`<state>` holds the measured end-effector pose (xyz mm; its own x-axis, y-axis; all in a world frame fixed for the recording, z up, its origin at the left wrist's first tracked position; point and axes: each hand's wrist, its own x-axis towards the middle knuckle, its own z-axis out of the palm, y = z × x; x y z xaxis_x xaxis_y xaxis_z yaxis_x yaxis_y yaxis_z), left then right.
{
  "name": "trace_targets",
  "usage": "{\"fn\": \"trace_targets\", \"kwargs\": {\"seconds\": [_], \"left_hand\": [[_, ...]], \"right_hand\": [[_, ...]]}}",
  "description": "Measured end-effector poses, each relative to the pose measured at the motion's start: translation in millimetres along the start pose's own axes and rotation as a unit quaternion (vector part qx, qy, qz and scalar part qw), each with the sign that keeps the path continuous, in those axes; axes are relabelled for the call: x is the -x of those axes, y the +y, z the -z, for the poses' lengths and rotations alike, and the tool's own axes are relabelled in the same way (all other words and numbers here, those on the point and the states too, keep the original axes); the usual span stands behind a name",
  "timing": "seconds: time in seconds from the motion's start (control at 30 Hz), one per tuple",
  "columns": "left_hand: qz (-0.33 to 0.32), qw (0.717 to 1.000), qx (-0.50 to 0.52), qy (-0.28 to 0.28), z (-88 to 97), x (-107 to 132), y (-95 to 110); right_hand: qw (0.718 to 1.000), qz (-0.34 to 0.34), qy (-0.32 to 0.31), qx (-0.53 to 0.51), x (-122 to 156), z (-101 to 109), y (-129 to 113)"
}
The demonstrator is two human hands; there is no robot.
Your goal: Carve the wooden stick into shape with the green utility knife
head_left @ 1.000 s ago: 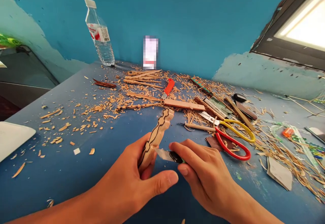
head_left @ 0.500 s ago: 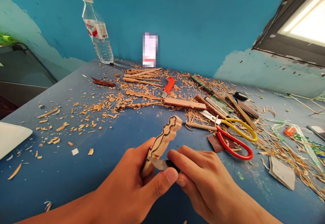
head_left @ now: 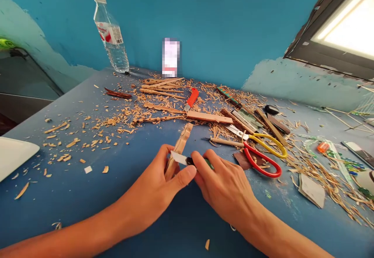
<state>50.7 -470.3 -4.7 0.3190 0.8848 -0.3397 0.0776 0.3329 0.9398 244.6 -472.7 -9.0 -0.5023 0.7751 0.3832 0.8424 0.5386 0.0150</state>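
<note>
My left hand (head_left: 157, 188) is closed round the lower part of a carved piece of wood (head_left: 182, 139), which has wavy edges and a dark line along it. The wood's upper end points up and away from me. In my right hand (head_left: 219, 180) is a small knife (head_left: 179, 158) with a dark and green handle, mostly hidden by the fingers. Its blade lies across the wood near my left fingers; I cannot tell whether the edge is cutting in. My left thumb reaches to the knife where blade and handle meet.
Wood shavings (head_left: 117, 121) cover much of the blue table (head_left: 87, 195). Beyond my hands lie a red cutter (head_left: 192, 97), carved sticks (head_left: 163, 88) and a flat wooden strip (head_left: 209, 117). Scissors (head_left: 263, 160) with red and yellow handles sit at right. A water bottle (head_left: 112, 43) stands back left.
Both hands have moved slightly up and left with the wood and knife. The wood has turned, so its broad marked face shows less. The view has shifted a little.
</note>
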Motion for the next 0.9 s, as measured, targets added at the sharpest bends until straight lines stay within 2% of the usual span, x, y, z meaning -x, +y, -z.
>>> {"fn": "trace_targets", "kwargs": {"seconds": [0.07, 0.1, 0.17, 0.2, 0.23, 0.3, 0.37, 0.53, 0.67, 0.73, 0.83, 0.9], "left_hand": [[0.035, 0.999, 0.019, -0.009, 4.6, -1.7, 4.3], [0.042, 0.999, 0.013, 0.0, 7.0, -1.9, 6.7], [0.022, 0.998, -0.062, 0.016, 10.7, -1.4, 11.6], [-0.008, 0.99, -0.141, 0.022, 11.6, -1.1, 13.7], [-0.044, 0.97, -0.237, 0.026, 11.7, -0.8, 15.5], [-0.099, 0.907, -0.408, 0.035, 9.5, -0.9, 17.4], [-0.114, 0.855, -0.504, 0.042, 4.4, -1.6, 16.9], [-0.101, 0.785, -0.605, 0.086, -12.4, -1.7, 10.8], [-0.102, 0.749, -0.643, 0.119, -18.0, 8.3, 2.6], [-0.11, 0.735, -0.65, 0.158, -17.4, 18.4, -5.1], [-0.18, 0.71, -0.641, 0.229, -14.2, 37.0, -22.2], [-0.246, 0.697, -0.627, 0.246, -11.4, 48.3, -35.9]], "right_hand": [[0.992, -0.041, -0.024, -0.113, -1.5, 8.3, 5.6], [0.98, -0.072, -0.039, -0.182, -1.6, 14.0, 8.6], [0.94, -0.134, -0.092, -0.301, -0.3, 25.9, 14.7], [0.918, -0.16, -0.124, -0.342, 1.0, 30.8, 17.8], [0.899, -0.18, -0.154, -0.369, 2.7, 34.4, 21.0], [0.88, -0.2, -0.188, -0.387, 6.4, 37.1, 27.0], [0.889, -0.199, -0.191, -0.365, 10.1, 35.0, 31.9], [0.939, -0.14, -0.226, -0.22, 14.1, 26.5, 31.2], [0.955, -0.086, -0.247, -0.139, 9.2, 24.3, 23.6], [0.959, -0.071, -0.252, -0.11, 5.2, 24.5, 21.1], [0.956, -0.056, -0.276, -0.079, 0.0, 25.6, 18.3], [0.951, -0.055, -0.296, -0.065, -1.6, 24.8, 16.5]]}}
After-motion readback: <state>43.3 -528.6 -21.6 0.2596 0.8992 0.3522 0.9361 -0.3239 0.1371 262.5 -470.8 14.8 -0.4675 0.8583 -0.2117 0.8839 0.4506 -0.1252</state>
